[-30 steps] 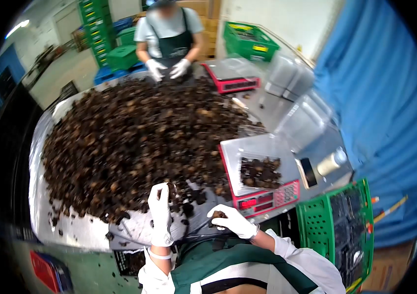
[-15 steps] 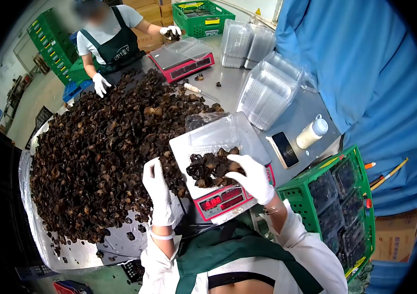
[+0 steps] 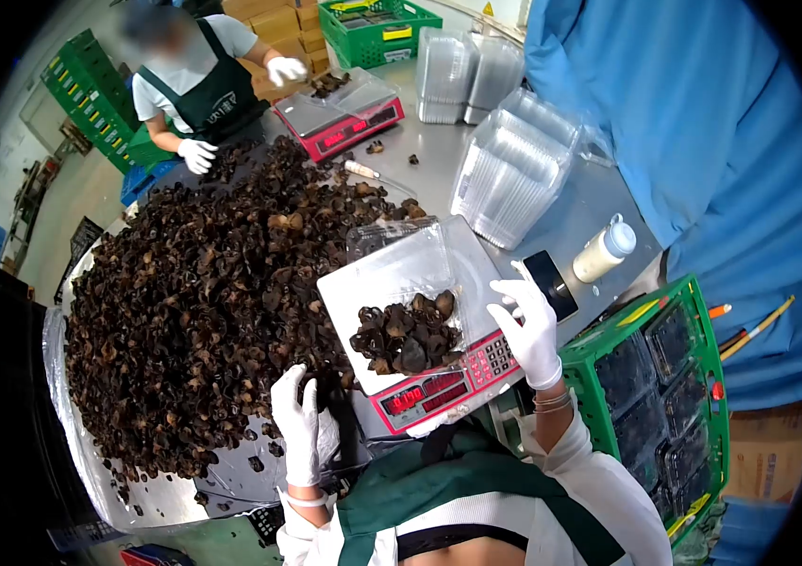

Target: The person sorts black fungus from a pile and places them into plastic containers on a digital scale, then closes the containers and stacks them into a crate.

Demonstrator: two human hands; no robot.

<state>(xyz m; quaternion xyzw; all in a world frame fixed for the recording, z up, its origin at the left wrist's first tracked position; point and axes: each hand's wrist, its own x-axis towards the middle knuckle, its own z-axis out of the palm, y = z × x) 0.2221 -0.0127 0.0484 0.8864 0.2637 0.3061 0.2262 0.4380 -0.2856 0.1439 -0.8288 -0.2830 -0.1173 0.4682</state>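
A clump of dark brown wood ear mushrooms [image 3: 401, 335] lies in a clear plastic tray [image 3: 420, 275] on the red-and-white digital scale [image 3: 349, 283]. My right hand [image 3: 528, 330], in a white glove, hovers at the right of the scale, its fingers spread with nothing between them. To the left of the scale, my gloved left hand [image 3: 297, 420] is at the near edge of a large mushroom pile [image 3: 203, 311]. Its fingers point up, slightly apart, and nothing shows in them. The scale's red digits are lit but blurred.
Stacked clear trays [image 3: 514, 170], a phone [image 3: 550, 285] and a white bottle [image 3: 605, 251] stand on the right. A green crate [image 3: 599, 377] holds packed boxes. Across the table, a co-worker [image 3: 203, 85] in white gloves is beside a second scale [image 3: 349, 132].
My right hand has let go of the mushrooms and moved right, off the tray. My left hand has lowered slightly. The co-worker's hand has left the mushrooms on the far scale.
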